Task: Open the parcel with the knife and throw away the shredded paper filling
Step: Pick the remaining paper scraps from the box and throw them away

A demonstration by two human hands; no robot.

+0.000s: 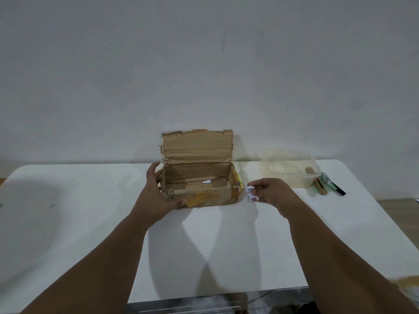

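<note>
Two grips: left hand (pixel 158 193) clasps open parcel (pixel 204 199) (flap (pixel 197 146) upright); right hand (pixel 271 193) pinches shredded paper (pixel 250 191).

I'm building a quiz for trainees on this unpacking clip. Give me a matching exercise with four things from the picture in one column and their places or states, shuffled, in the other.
Things:
1. cardboard box
2. shredded paper
3. plastic container
4. white scrap

Places or states:
A. lying on the floor inside the box
B. pinched in the right hand, just right of the box
C. open with its flap upright, gripped by the left hand
D. standing toward the right end of the table

Pairs: 1-C, 2-B, 3-D, 4-A
</note>
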